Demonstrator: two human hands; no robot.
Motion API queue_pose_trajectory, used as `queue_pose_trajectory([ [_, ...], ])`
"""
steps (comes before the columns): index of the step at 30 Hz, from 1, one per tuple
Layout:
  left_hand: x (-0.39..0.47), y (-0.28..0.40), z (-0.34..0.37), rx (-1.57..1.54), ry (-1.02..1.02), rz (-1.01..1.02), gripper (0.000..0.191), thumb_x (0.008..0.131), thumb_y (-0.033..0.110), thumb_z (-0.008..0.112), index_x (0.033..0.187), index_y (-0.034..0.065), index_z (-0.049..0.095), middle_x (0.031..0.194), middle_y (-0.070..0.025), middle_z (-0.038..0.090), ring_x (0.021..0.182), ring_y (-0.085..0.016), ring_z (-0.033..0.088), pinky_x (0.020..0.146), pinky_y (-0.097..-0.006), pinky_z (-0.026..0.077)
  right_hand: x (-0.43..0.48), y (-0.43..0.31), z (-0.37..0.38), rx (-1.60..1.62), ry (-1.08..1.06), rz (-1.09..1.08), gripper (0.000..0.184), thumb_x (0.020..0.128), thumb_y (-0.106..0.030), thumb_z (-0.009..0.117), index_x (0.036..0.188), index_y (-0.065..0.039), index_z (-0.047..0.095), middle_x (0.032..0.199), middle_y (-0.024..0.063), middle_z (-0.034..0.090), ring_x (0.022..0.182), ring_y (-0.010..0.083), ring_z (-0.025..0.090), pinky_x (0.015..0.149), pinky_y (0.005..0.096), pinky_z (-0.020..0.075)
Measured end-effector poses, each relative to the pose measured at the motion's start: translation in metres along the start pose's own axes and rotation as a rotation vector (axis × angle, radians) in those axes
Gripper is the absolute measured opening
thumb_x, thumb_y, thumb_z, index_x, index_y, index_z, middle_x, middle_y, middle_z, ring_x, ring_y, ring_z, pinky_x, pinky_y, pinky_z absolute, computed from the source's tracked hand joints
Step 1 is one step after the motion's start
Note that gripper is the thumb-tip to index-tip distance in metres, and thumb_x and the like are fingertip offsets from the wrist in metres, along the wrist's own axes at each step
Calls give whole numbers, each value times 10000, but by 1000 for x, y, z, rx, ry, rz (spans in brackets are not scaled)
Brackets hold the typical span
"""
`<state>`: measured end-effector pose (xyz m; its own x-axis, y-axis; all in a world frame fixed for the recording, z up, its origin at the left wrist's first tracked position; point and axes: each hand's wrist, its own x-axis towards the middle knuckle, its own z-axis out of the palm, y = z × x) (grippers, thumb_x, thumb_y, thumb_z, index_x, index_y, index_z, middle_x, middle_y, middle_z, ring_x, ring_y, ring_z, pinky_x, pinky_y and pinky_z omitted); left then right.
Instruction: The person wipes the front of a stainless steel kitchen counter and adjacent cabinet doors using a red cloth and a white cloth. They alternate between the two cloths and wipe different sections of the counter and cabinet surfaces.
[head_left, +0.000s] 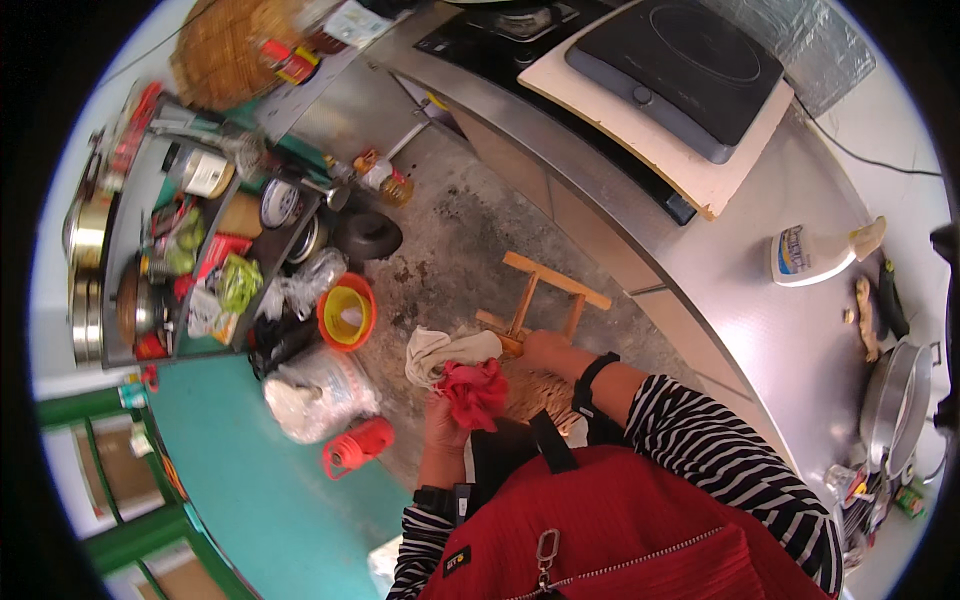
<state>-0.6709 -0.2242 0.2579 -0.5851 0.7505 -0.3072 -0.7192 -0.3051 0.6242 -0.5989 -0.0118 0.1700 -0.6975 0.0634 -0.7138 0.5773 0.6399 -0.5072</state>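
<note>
My left hand (444, 421) is closed around a bunched red cloth (476, 394). A cream cloth (442, 356) hangs just beyond it, against the red one; whether the same hand grips both is hard to see. My right hand (546, 351) grips a wooden frame (559, 281) with crossbars, which looks like part of a small stool, over the concrete floor. Below that hand shows a brown, rough, woven-looking surface (551, 397), partly hidden by my arm and clothing.
On the left stand a loaded shelf rack (217, 247), nested orange and yellow basins (346, 311), a plastic sack (319, 397) and a red bottle (360, 446). Along the right runs a steel counter (720, 300) with an induction cooker (679, 75) and spray bottle (814, 253).
</note>
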Motion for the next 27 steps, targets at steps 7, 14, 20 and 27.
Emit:
queue_pose_trajectory([
  [7, 120, 38, -61, 219, -24, -262, 629, 842, 347, 734, 1329, 33, 488, 1310, -145, 576, 1217, -326, 556, 1080, -476, 423, 90, 21, -15, 69, 26, 122, 461, 833, -443, 660, 964, -5, 720, 889, 150, 696, 803, 294, 682, 668, 436, 551],
  [14, 257, 72, -174, 257, -90, -652, 518, 891, 101, 642, 1363, 10, 450, 1313, -129, 572, 1204, -293, 570, 1059, -435, 450, 194, 40, 7, 161, 1, 257, 394, 831, -450, 688, 868, -59, 714, 822, 96, 671, 717, 240, 648, 616, 406, 547],
  [20, 308, 101, -257, 341, -77, -719, 715, 858, 251, 720, 1435, 37, 356, 1433, -146, 471, 1314, -327, 469, 1119, -501, 375, 253, 43, 58, 373, -158, 323, 280, 854, -334, 664, 797, -60, 681, 684, 68, 606, 638, 224, 612, 543, 388, 490],
  [27, 334, 103, -291, 301, 55, -914, 652, 859, 119, 679, 1432, 56, 375, 1410, -131, 497, 1289, -294, 505, 1088, -464, 428, 298, 44, 142, 741, -331, 322, 325, 882, -344, 660, 915, -21, 675, 822, 107, 648, 717, 283, 610, 601, 471, 454],
])
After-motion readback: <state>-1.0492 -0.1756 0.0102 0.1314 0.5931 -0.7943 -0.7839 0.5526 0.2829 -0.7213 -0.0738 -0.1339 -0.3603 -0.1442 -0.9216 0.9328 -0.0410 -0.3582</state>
